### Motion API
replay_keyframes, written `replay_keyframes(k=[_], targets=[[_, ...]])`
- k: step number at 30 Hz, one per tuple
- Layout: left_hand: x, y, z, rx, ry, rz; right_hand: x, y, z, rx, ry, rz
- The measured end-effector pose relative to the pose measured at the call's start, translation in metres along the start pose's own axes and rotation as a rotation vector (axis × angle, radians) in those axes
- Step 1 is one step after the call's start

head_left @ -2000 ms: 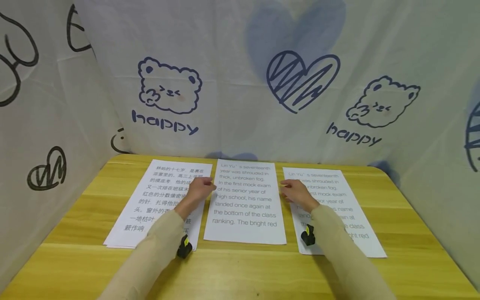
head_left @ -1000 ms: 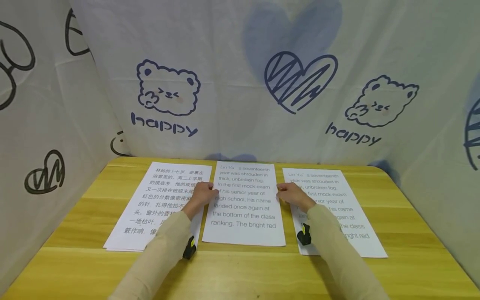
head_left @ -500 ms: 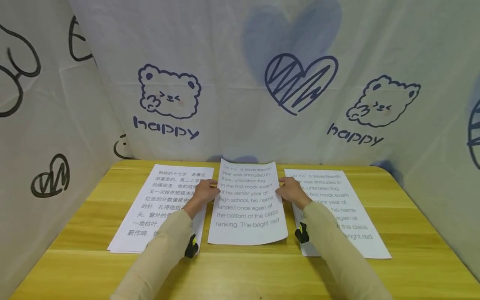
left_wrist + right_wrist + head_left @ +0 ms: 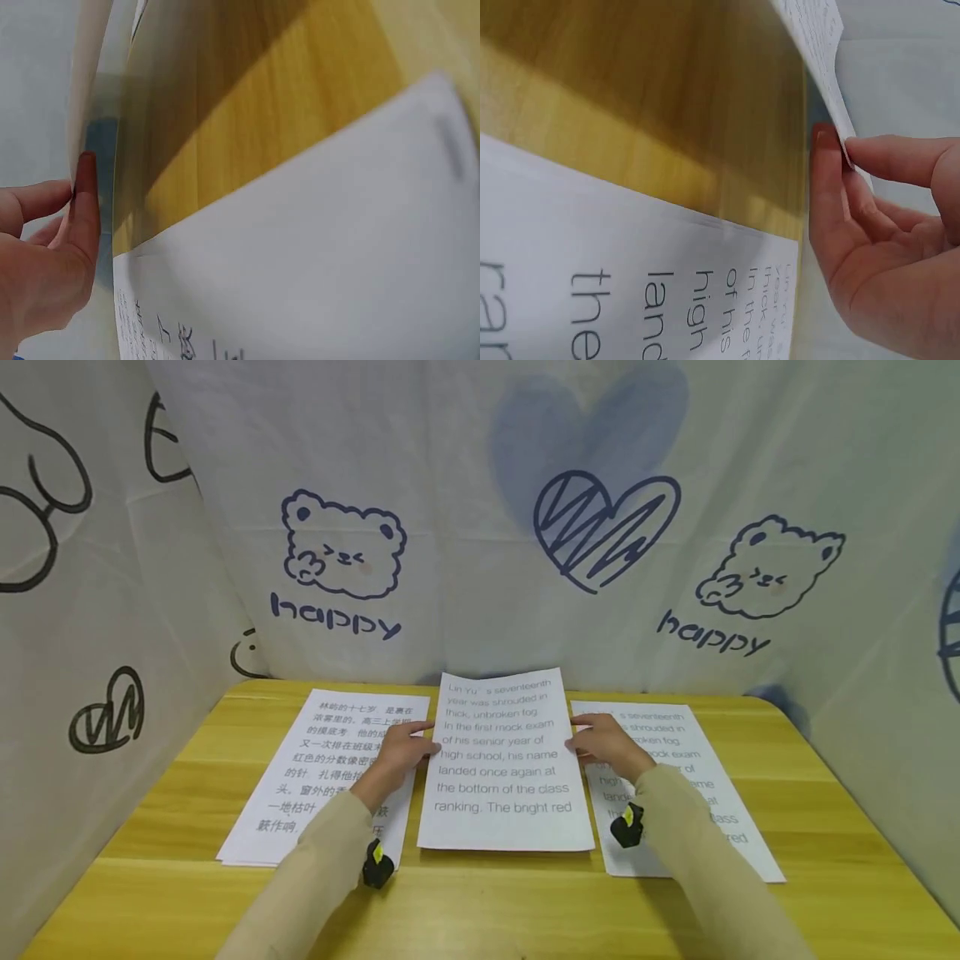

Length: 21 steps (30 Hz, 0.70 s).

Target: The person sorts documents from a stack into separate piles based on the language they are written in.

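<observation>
A printed sheet of paper (image 4: 502, 760) with English text is held up off the table between both hands. My left hand (image 4: 397, 756) pinches its left edge between thumb and fingers, as the left wrist view shows at the sheet's rim (image 4: 84, 82). On the opposite side my right hand (image 4: 609, 745) pinches the right edge, thumb on the printed face and fingers (image 4: 829, 172) behind. Below the left arm lies a stack of sheets with Chinese text (image 4: 300, 777). Another stack with English text (image 4: 675, 760) lies under the right arm.
The wooden table (image 4: 480, 902) ends at a white cloth wall (image 4: 465, 568) printed with bears and hearts. More cloth hangs at the left and right sides. A black wrist camera (image 4: 377, 864) sits on the left sleeve, another (image 4: 627, 825) on the right.
Both hands have closed in on the middle sheet's side edges and pinched them. The sheet has come up from lying flat, bowing at first, and now looks nearer and larger.
</observation>
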State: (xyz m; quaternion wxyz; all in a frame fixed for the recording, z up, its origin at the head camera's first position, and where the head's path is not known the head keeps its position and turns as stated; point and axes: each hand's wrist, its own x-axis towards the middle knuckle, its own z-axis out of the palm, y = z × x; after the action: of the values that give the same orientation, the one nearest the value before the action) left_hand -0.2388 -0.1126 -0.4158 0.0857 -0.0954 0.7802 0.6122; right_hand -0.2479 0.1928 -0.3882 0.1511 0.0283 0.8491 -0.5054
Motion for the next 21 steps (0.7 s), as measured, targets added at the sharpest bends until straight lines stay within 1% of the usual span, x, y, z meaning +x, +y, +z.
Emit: replay_keyframes(k=[4, 7, 10, 15, 18, 21], targets=[[-0.002, -0.001, -0.003, -0.138, -0.029, 0.003, -0.004, 0.002, -0.006, 0.037, 0.004, -0.020], [-0.005, -0.003, -0.007, -0.199, -0.048, 0.004, -0.006, 0.004, -0.008, 0.043, 0.022, -0.028], [-0.009, -0.004, -0.010, -0.221, -0.061, 0.007, -0.008, 0.006, -0.008, 0.043, 0.043, -0.033], [-0.011, -0.005, -0.011, -0.245, -0.072, 0.018, -0.012, 0.008, -0.007, 0.065, 0.060, -0.036], [-0.011, -0.005, -0.011, -0.251, -0.076, 0.024, -0.014, 0.008, -0.006, 0.072, 0.067, -0.024], [-0.012, -0.005, -0.010, -0.264, -0.083, 0.043, -0.014, 0.007, -0.006, 0.055, 0.082, -0.007]])
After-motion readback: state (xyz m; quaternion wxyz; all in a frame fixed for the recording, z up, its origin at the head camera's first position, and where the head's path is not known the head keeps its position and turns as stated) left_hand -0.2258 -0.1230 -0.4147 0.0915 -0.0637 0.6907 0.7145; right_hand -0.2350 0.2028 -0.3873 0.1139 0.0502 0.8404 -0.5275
